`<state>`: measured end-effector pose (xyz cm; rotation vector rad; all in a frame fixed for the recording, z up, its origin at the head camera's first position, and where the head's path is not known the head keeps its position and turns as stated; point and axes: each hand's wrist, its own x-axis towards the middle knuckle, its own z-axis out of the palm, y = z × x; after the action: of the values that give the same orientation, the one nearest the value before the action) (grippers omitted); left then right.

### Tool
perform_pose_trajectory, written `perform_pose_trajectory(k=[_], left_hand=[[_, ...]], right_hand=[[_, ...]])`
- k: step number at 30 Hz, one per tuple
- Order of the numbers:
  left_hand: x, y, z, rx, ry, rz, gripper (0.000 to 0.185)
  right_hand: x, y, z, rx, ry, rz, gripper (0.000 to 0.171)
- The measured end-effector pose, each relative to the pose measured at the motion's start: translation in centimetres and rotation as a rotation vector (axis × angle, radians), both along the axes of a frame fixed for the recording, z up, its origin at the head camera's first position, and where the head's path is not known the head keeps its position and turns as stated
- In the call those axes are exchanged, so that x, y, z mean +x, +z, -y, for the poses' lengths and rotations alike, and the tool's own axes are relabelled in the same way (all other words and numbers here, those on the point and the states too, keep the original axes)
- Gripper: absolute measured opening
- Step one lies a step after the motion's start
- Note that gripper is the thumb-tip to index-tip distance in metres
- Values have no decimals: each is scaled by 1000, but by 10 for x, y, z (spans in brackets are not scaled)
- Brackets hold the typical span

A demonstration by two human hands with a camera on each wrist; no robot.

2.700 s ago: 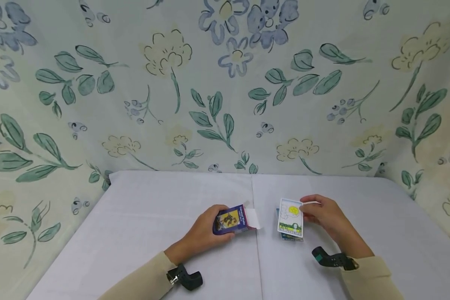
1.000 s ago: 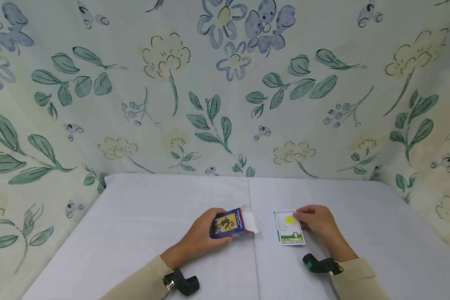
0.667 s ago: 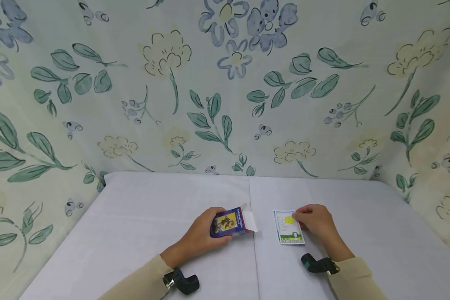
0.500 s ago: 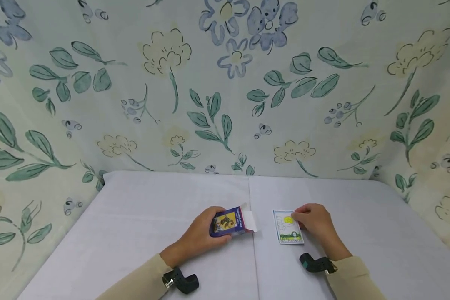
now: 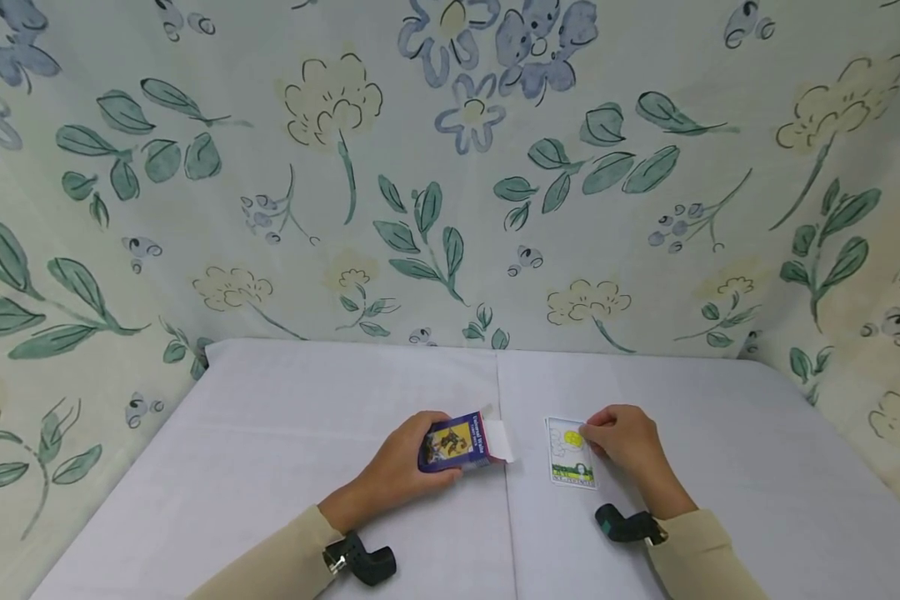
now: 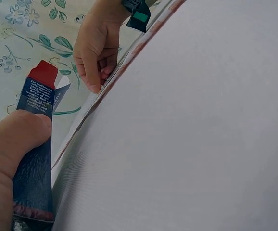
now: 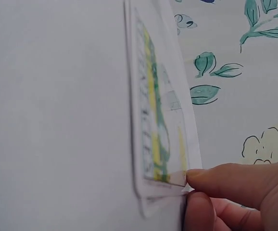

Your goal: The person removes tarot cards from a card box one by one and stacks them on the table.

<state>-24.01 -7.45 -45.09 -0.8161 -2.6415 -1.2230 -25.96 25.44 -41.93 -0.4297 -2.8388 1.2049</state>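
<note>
My left hand (image 5: pixel 396 467) grips a dark blue tarot card box (image 5: pixel 452 442) with a yellow picture on its front. The box's white end flap (image 5: pixel 499 442) stands out to the right. In the left wrist view, the thumb lies along the narrow side of the box (image 6: pixel 35 168), and its red-lined end is raised. To the right, my right hand (image 5: pixel 630 442) pinches the upper right edge of a small stack of tarot cards (image 5: pixel 570 467). The top card shows a yellow disc and a green strip. Another card's edge (image 7: pixel 148 207) peeks out below it in the right wrist view.
A white cloth (image 5: pixel 307 417) with a fold line covers the table. Behind it hangs a floral curtain (image 5: pixel 450 233). Black wrist cameras are strapped to the left wrist (image 5: pixel 363 560) and the right wrist (image 5: pixel 630 525).
The cards, which lay offset from each other at first, are now nearly lined up. My right hand has shifted left with them. The left hand still holds the box in about the same place.
</note>
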Motion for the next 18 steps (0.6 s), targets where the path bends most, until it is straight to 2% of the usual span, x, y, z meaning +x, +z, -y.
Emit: perform_pose_trajectory(k=[18], left_hand=[[2,4,-1,17,5,46,71]], right_hand=[[-4,-1,-3,26,30,12,18]])
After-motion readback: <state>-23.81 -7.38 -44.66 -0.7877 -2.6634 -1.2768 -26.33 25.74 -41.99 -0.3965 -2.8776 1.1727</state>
